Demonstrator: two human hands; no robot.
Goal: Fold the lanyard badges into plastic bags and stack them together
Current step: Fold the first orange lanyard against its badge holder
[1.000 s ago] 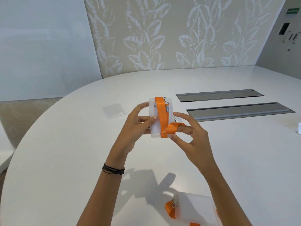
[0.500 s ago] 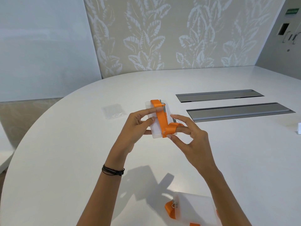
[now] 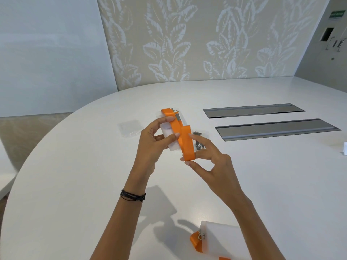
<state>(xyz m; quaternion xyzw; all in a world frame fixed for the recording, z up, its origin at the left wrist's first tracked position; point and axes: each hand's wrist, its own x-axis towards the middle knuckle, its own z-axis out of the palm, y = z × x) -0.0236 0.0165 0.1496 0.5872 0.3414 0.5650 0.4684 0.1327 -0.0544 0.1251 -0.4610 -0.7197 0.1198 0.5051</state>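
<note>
Print on the badge (image 3: 167, 132) is too small to read, as is the green wall sign (image 3: 337, 15). Left hand (image 3: 150, 147) grips the badge above the table (image 3: 75, 175); right hand (image 3: 212, 166) pinches the orange strap (image 3: 185, 142), its loop longer than half a second ago.

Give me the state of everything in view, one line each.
Left grip, holds the badge.
Right grip, pinches the strap loop.
Badge, held above the table.
Strap, laid along the badge, end looped.
Plastic bag, lying on the table.
Second badge, lying at near edge.
Table hatches, shut.
</note>
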